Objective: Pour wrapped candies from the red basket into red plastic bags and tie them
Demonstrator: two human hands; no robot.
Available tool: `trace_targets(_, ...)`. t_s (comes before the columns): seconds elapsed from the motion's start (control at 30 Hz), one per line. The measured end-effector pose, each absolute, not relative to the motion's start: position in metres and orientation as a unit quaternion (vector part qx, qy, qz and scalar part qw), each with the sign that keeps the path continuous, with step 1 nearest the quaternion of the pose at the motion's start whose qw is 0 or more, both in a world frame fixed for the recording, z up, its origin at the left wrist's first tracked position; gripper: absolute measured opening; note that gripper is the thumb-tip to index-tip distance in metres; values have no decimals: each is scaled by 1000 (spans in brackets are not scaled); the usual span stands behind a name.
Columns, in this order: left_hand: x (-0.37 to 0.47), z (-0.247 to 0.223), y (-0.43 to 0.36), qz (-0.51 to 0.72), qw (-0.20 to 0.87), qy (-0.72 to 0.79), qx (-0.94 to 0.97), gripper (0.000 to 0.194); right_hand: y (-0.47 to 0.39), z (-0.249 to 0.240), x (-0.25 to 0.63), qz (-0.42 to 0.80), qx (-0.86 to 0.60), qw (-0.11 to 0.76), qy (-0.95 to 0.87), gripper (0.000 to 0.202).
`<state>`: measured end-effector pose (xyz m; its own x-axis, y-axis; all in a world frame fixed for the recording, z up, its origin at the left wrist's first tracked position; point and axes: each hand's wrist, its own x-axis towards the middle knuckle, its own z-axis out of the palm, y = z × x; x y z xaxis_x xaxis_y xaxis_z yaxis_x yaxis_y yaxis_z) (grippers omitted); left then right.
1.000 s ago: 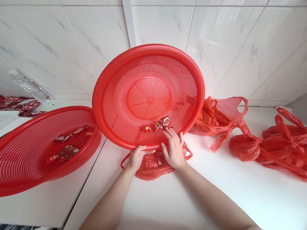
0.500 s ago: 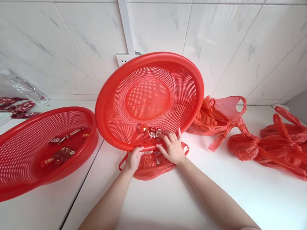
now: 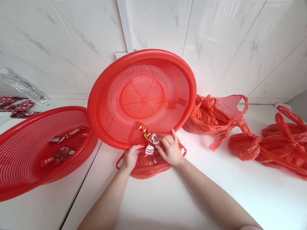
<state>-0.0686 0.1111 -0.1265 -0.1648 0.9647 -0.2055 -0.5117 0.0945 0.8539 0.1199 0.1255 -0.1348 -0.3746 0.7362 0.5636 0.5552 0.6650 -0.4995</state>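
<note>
A large red mesh basket [image 3: 145, 58] is tilted up on its side, its opening facing me. My left hand [image 3: 131, 158] grips its lower rim with closed fingers. Over the same rim lies my right hand [image 3: 170, 149], fingers spread, with the fingertips touching small wrapped packets [image 3: 147, 134] at the basket's lower edge. One white-faced packet [image 3: 149, 150] is at the rim between my hands. Directly below, an open red plastic bag [image 3: 149, 169] sits on the white counter, partly hidden by the basket and my hands.
A second red basket [image 3: 17, 147] holds several packets at the left. Behind it are a clear plastic bottle [image 3: 24, 86] and dark red packets [image 3: 5, 104]. Red plastic bags [image 3: 211, 115] and knotted bags [image 3: 285, 145] stand to the right. The tiled wall [image 3: 219, 39] rises behind.
The tilted basket has shifted slightly left, along with my left hand. The packets have slid down towards the rim, and a white-faced one now shows between my hands.
</note>
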Motion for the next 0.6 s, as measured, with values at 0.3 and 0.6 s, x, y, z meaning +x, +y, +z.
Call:
trace_targets(0.3, -73, -125, 110, 605, 623, 431, 244, 15, 126, -140, 117, 58, -363, 461, -807, 33)
trace_targets(0.6, -74, -114, 111, 651, 606, 382, 250, 8, 125, -143, 124, 102, -284, 526, -795, 39)
